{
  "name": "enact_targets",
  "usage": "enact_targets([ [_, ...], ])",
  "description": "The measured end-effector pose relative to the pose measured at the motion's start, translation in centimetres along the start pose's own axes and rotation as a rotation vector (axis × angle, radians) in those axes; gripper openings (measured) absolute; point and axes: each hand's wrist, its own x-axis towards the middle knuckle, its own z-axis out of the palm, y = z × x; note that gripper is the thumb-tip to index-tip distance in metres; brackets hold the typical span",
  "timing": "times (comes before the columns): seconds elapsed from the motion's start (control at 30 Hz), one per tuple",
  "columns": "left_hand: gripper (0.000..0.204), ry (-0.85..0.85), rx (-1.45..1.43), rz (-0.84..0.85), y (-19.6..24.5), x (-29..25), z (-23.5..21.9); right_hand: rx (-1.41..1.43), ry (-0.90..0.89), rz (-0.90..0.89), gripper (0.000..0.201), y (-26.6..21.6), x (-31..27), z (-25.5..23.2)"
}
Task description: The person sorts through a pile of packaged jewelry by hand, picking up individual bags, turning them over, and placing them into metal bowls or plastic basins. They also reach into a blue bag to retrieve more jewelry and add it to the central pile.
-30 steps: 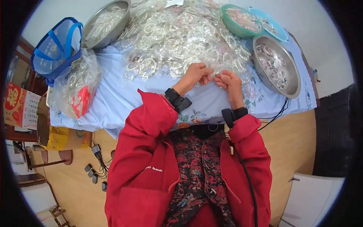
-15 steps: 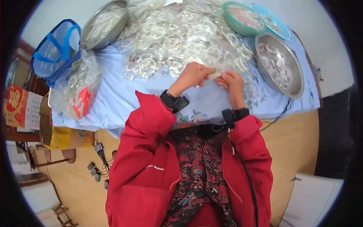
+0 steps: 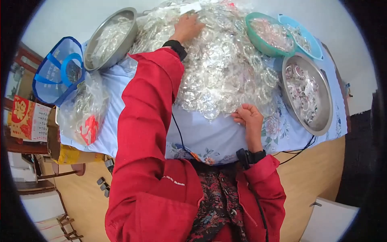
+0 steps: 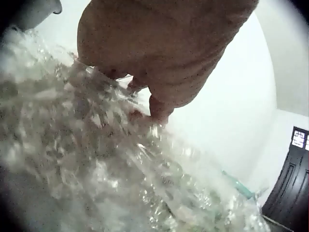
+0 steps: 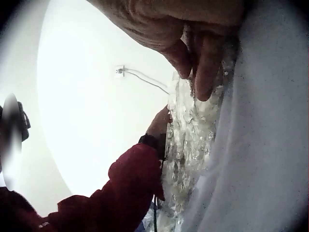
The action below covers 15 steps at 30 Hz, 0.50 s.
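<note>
A broad heap of glossy clear plastic packets [image 3: 217,76] covers the middle and back of the table. My left hand [image 3: 188,28] reaches far over the heap, just below a white paper [image 3: 190,8]. Its fingers [image 4: 159,108] are spread and touch the packets from above in the left wrist view. Near the heap's front edge is my right hand [image 3: 250,119], its fingers bent, with thumb and fingertips close to the packets. In the right wrist view the fingers [image 5: 208,67] overlap the packets; I cannot tell whether they pinch one.
A metal bowl of packets [image 3: 86,60] stands left. To the right are a green basin [image 3: 252,38], a light blue basin [image 3: 318,52] and another metal bowl [image 3: 328,117]. A blue bag [image 3: 44,86] and a stuffed plastic bag [image 3: 98,94] line the left edge. Cables [image 3: 300,151] hang at the front right.
My left hand has left its place beside the right hand and moved forward to the back of the heap. The right hand stays near the front edge. The head view has shifted.
</note>
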Motion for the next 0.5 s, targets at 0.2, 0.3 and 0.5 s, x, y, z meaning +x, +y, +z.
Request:
enact_targets([
  [0.2,0.033,-0.185,-0.306,-0.095,6.0,-2.5,-5.3,-0.055,-0.131,0.083,0.024,-2.1,1.5,0.2],
  [0.3,0.032,-0.262,-0.404,-0.185,8.5,-4.8,-8.1,-0.122,-0.113,-0.057,0.026,-3.4,4.0,1.5],
  [0.5,0.031,-0.117,-1.046,-0.548,9.6,-6.3,-12.6,-0.154,-0.112,-0.255,0.027,-6.8,6.8,3.4],
])
